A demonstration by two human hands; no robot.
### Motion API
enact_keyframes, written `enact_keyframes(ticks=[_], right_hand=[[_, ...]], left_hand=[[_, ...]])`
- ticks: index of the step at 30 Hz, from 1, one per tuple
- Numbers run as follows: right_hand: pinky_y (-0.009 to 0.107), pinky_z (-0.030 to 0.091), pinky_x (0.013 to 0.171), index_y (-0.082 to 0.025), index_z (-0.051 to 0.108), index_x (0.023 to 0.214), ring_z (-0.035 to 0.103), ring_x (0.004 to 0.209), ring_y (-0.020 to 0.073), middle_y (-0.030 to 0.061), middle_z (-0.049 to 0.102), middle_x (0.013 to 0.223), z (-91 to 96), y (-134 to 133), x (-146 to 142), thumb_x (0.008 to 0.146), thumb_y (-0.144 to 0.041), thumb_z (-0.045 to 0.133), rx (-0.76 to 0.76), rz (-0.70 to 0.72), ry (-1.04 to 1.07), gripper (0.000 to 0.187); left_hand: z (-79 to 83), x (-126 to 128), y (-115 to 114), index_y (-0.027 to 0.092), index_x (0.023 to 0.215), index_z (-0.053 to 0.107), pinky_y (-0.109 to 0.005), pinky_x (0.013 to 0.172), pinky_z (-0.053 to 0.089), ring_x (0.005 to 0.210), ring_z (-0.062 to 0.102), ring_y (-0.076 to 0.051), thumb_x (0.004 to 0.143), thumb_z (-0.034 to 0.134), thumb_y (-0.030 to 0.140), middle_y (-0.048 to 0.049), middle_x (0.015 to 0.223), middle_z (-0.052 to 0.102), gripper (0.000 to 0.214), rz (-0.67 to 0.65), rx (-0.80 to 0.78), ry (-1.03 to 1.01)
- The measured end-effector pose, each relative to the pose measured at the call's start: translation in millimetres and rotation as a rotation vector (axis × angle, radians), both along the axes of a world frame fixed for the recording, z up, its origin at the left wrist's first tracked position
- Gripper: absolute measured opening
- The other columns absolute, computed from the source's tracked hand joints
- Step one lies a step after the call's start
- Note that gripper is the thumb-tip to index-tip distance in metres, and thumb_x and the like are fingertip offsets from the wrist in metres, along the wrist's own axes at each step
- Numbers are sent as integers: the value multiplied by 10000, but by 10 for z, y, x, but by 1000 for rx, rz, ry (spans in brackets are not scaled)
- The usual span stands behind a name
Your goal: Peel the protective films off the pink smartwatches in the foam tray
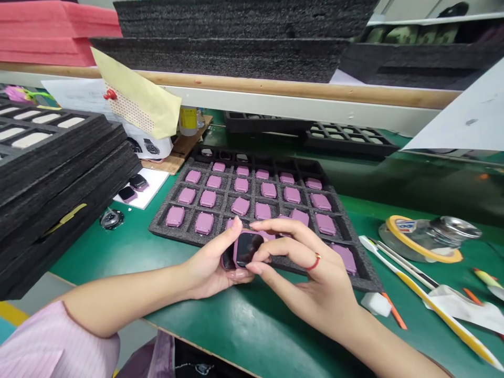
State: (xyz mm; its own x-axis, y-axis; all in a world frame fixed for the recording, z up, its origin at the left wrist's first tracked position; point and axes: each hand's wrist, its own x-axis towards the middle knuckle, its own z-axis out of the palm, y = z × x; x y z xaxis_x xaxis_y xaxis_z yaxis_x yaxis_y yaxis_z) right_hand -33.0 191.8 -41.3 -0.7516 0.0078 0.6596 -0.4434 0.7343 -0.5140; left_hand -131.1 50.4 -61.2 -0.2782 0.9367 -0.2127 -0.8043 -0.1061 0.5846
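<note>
Held item: watch body, mauve case, dark glass face, long axis leaning from about 1 o'clock to 7 o'clock, between both hands at the centre of view. A second dark edge behind it cannot be identified.

The left hand is curled under and behind the watch, thumb upright, holding it. The right hand lies at the watch's 3 o'clock side, in a narrow pinch, its fingertips reaching over the top and lower edges.

Surroundings: black foam tray at 12 o'clock, its pockets carrying mauve watch cases; stacked foam trays at 10 o'clock; roll of yellow tape at 3 o'clock; all on a green bench.
</note>
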Motion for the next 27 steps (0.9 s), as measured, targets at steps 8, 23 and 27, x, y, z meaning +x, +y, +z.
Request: enact_keyframes(ticks=[8,23,27], right_hand=[[264,565,523,-258,660,796,609,515,99,-14,713,844,157,140,10,904,-356,710,-830,-68,-43,153],[304,648,784,-291,765,884,757,808,161,-33,784,868,152,297,35,807,-113,788,-372,-242,198,195],[321,647,788,-319,756,1044,759,845,183,-27,795,961,172,297,110,810,-78,769,60,-138,195,336]], left_hand=[[42,32,-13,118,899,739,-192,448,267,410,444,-35,752,785,592,-64,751,698,498,-2,-32,4],[43,17,-30,124,913,756,-203,467,265,432,455,-40,767,770,601,-78,777,710,499,-10,-8,4],[25,21,-32,131,928,729,-216,465,261,445,452,-52,796,733,617,-83,798,705,504,-15,-9,30]])
